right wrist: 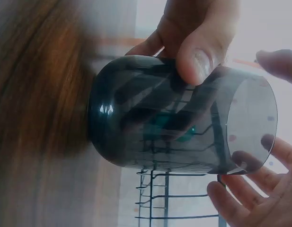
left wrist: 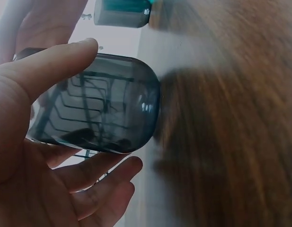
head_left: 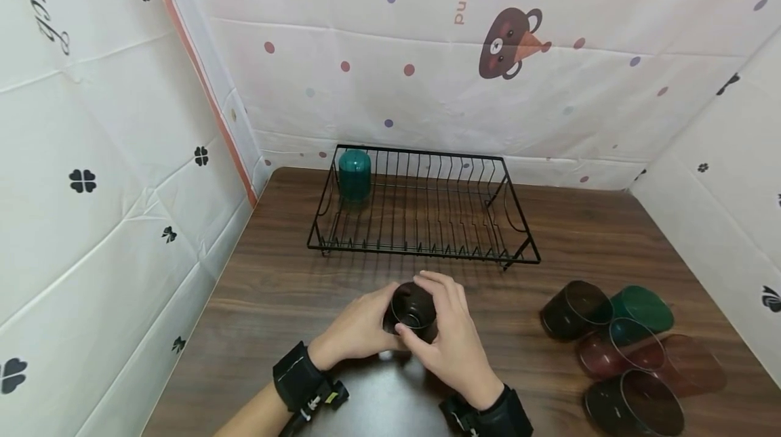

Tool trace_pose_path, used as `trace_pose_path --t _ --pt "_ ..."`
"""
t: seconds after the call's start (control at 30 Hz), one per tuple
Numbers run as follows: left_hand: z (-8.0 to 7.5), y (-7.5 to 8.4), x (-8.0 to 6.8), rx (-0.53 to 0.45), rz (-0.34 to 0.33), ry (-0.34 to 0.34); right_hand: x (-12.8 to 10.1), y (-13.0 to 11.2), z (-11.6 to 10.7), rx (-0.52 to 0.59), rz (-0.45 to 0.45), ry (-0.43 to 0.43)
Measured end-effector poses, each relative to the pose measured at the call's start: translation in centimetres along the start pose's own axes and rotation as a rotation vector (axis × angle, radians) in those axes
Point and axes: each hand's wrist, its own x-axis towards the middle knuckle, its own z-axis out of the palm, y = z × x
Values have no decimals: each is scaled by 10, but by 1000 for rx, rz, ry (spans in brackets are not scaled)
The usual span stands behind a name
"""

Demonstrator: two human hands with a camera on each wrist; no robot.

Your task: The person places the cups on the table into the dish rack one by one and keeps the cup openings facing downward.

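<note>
A dark grey-tinted drinking glass (head_left: 412, 307) stands upright between both hands, mouth up, its rounded base close over the brown table (right wrist: 46, 118). My left hand (head_left: 360, 325) grips its side, with the thumb across the wall and the fingers behind. On the other side is my right hand (head_left: 454, 342), its fingers spread near the rim. The right thumb stands off the glass in the right wrist view. Beyond them, a teal glass (head_left: 354, 176) sits upside down at the left end of a black wire dish rack (head_left: 421, 251).
At the table's right, several tinted glasses crowd together: a dark brown one (head_left: 564, 311), a green one (head_left: 647, 308), reddish ones (head_left: 695, 366) and a dark one (head_left: 610, 406) in front. Printed white cloth (head_left: 366, 98) walls the back and sides.
</note>
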Motion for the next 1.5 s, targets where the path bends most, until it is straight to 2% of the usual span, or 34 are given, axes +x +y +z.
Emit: trace_pose_path --t 0.2,0.37,0.7,1.17,1.3,1.5 --pt "-3 -2 -1 -30 5 -5 -2 3 -1 40 70 -59" --pt "-5 -4 -1 -60 10 21 -3 4 0 81 97 -64" --pt "-7 -1 -2 -164 43 80 -1 2 2 150 82 -20" --pt "-5 2 -6 -219 74 84 2 -2 -6 163 123 -20" --pt "-4 0 -6 -258 88 78 1 -2 -5 166 109 -14" --pt "-6 0 -5 -253 111 77 2 -1 -5 212 99 2"
